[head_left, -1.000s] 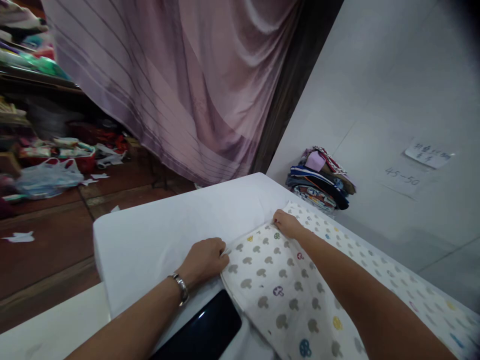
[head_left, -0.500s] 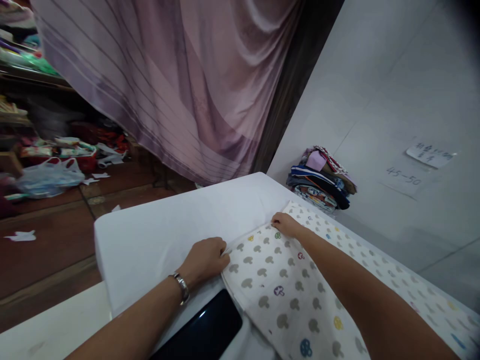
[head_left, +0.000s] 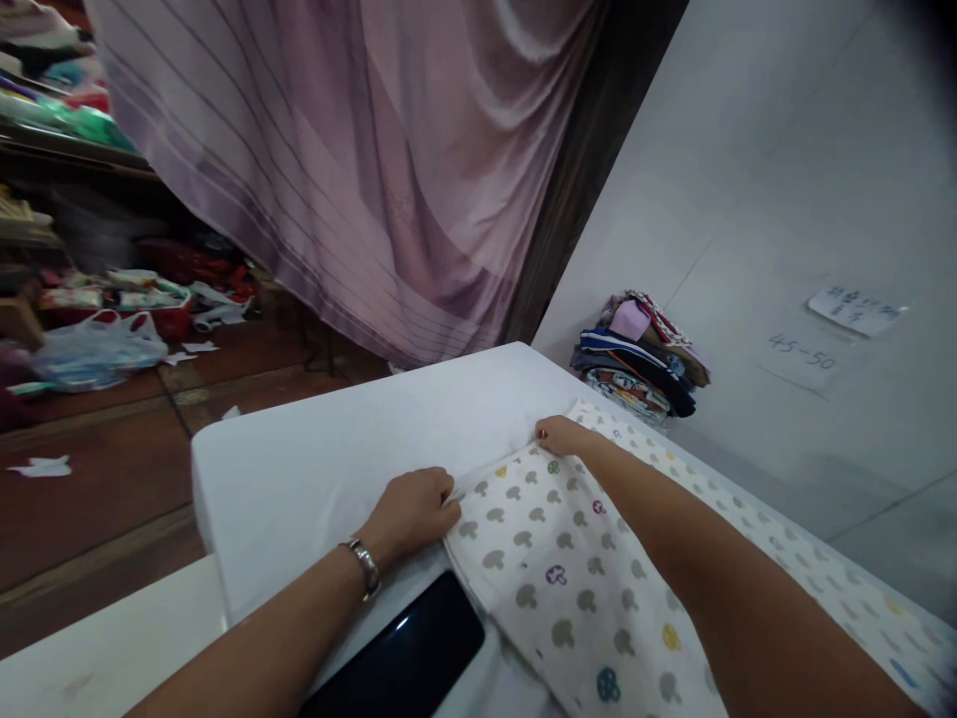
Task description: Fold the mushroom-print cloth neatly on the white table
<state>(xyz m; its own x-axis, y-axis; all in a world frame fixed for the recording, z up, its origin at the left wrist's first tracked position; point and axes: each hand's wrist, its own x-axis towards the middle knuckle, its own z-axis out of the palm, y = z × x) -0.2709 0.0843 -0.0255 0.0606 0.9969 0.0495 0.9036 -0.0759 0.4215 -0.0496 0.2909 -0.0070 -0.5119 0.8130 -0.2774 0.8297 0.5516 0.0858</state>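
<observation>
The mushroom-print cloth (head_left: 557, 583) lay on the white cover (head_left: 336, 439), its far edge running between the two hands. The fingers of the left hand (head_left: 414, 511) were clamped on the cloth's far left corner; those of the right hand (head_left: 566, 436) were clamped on the far edge. A bracelet (head_left: 365, 568) encircled the left wrist. The phone (head_left: 408, 653) rested just beside the cloth's left edge. Folded fabrics (head_left: 639, 359) were stacked near the wall (head_left: 748, 199).

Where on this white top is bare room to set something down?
The white top is bare between its far edge, the left hand and the cloth. Nearer it's crowded: the black device lies beside the cloth, whose far edge the right hand holds.
</observation>
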